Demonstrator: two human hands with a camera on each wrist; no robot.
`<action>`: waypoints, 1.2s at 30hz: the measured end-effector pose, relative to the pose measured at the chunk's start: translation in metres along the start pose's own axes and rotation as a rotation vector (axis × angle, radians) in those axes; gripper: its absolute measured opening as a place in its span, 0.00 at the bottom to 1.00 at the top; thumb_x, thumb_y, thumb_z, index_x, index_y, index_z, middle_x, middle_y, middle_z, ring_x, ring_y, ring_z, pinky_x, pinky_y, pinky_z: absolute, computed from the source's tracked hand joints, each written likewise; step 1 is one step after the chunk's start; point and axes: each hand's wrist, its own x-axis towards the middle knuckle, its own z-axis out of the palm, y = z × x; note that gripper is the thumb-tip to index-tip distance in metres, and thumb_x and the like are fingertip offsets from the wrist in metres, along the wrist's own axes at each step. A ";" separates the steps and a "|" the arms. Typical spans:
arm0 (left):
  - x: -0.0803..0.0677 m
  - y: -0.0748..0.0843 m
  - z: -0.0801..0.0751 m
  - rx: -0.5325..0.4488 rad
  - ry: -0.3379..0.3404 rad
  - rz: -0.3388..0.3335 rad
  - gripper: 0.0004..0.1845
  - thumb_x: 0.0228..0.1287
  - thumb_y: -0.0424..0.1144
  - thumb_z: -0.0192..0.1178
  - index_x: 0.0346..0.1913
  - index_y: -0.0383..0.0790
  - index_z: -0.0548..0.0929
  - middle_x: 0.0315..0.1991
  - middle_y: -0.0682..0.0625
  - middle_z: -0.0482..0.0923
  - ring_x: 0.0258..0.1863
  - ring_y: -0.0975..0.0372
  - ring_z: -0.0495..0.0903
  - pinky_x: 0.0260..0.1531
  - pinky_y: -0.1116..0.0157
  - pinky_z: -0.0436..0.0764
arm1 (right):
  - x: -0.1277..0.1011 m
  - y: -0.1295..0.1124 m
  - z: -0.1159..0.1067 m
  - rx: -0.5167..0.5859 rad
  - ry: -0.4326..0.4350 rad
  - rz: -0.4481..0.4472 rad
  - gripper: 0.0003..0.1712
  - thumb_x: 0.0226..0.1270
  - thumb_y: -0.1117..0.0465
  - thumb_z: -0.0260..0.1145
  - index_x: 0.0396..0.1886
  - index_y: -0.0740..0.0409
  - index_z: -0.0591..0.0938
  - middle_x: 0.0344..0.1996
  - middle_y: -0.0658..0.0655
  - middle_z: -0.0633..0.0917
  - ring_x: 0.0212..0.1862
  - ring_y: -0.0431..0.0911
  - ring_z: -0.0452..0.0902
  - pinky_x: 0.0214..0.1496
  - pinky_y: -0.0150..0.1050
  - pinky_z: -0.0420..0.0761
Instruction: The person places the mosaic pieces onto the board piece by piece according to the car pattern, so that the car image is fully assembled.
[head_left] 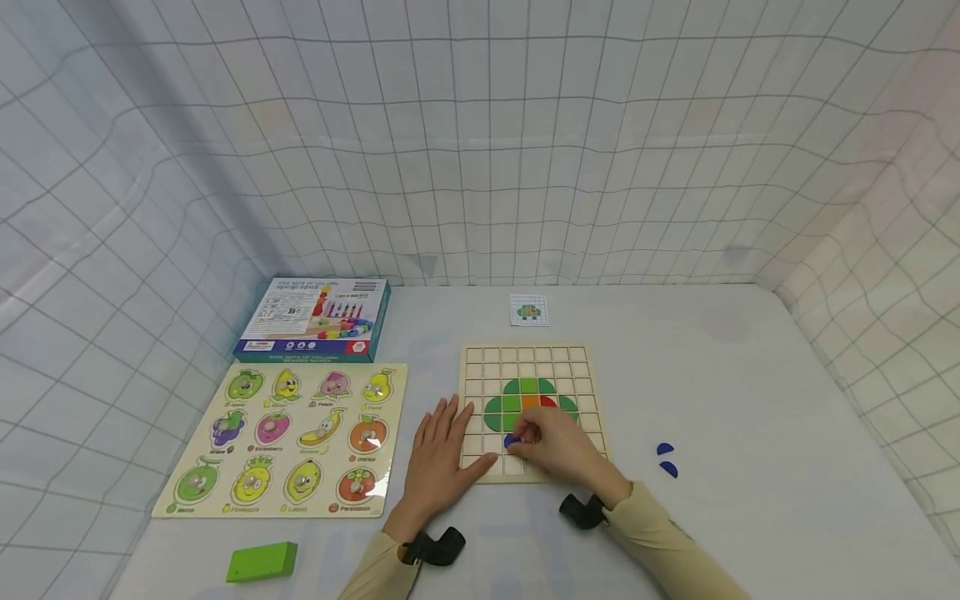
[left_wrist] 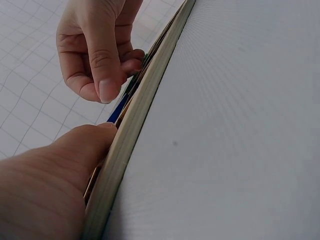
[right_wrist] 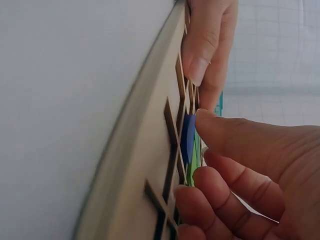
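Note:
A square wooden grid board [head_left: 480, 362] holds green, orange and red pieces in a rounded cluster. My left hand [head_left: 438, 467] lies with fingers spread at the board's left side, its thumb on the lower left cells. Over the lower middle of the board, my right hand [head_left: 558, 446] has its thumb and curled fingers at a small blue piece [right_wrist: 188, 137], thumb tip right at one end. In the left wrist view the blue piece [left_wrist: 118, 111] shows low on the board between both thumbs. The right hand hides part of the board and of the red piece [head_left: 548, 401].
Two blue half-discs [head_left: 667, 458] lie right of the board. Behind it is a small pattern card [head_left: 528, 310]. To the left are a fruit puzzle board [head_left: 285, 446], a toy box [head_left: 311, 321] and a green block [head_left: 262, 562]. Gridded cloth walls [head_left: 480, 167] enclose the table.

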 end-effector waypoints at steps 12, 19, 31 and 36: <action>-0.001 0.000 0.001 0.001 -0.015 -0.013 0.43 0.58 0.62 0.58 0.70 0.39 0.63 0.72 0.41 0.53 0.72 0.50 0.46 0.68 0.52 0.43 | -0.020 0.018 -0.028 0.013 0.097 0.032 0.06 0.56 0.58 0.73 0.28 0.48 0.82 0.18 0.41 0.73 0.23 0.38 0.68 0.25 0.32 0.71; -0.001 0.002 -0.001 -0.014 -0.022 -0.023 0.43 0.57 0.61 0.59 0.70 0.39 0.63 0.72 0.41 0.53 0.72 0.50 0.46 0.68 0.51 0.42 | -0.040 0.037 -0.045 0.024 0.143 0.032 0.04 0.58 0.59 0.72 0.29 0.49 0.83 0.20 0.40 0.75 0.24 0.37 0.69 0.26 0.32 0.71; 0.000 0.001 0.001 -0.008 -0.020 -0.014 0.43 0.58 0.62 0.59 0.70 0.39 0.64 0.72 0.41 0.53 0.72 0.51 0.46 0.68 0.52 0.43 | -0.086 0.082 -0.092 -0.047 0.237 0.211 0.06 0.61 0.57 0.69 0.33 0.54 0.84 0.23 0.45 0.78 0.27 0.41 0.72 0.22 0.33 0.71; 0.000 0.002 -0.001 -0.012 -0.021 -0.020 0.43 0.58 0.62 0.59 0.70 0.39 0.64 0.72 0.41 0.53 0.72 0.50 0.46 0.68 0.52 0.43 | -0.102 0.097 -0.105 -0.055 0.211 0.282 0.10 0.61 0.54 0.70 0.36 0.56 0.84 0.25 0.47 0.78 0.29 0.42 0.72 0.25 0.34 0.70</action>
